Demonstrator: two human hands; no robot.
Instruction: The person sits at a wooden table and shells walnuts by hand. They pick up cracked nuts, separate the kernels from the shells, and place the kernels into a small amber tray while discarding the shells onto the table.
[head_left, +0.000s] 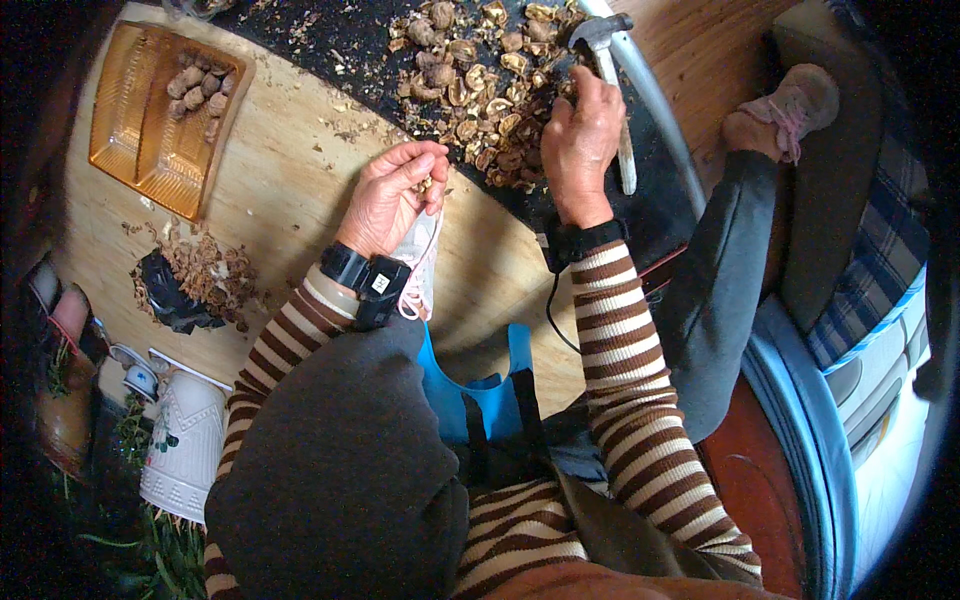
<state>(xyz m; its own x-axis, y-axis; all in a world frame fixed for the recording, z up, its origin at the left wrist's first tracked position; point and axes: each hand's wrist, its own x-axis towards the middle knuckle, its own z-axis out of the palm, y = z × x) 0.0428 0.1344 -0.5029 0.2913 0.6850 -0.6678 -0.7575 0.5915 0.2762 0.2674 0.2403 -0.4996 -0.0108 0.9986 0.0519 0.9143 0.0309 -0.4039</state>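
My left hand (397, 191) has its fingers curled around a small piece of walnut (424, 184), over the edge of the black mat. My right hand (586, 135) is beside a claw hammer (604, 52), whose head lies at the far end of the mat and whose pale handle runs down past the hand. What the right fingertips touch cannot be made out. Cracked walnut shells (480, 82) and darker walnuts (439, 75) lie spread over the black mat (322, 45) between and beyond the hands.
An amber ribbed tray (142, 97) with whole walnuts (196, 88) stands at the far left. Nearer is a heap of walnut pieces (206, 262) on black plastic (169, 292). A white embossed pot (184, 442) stands lower left. A pale curved tube (660, 112) borders the mat.
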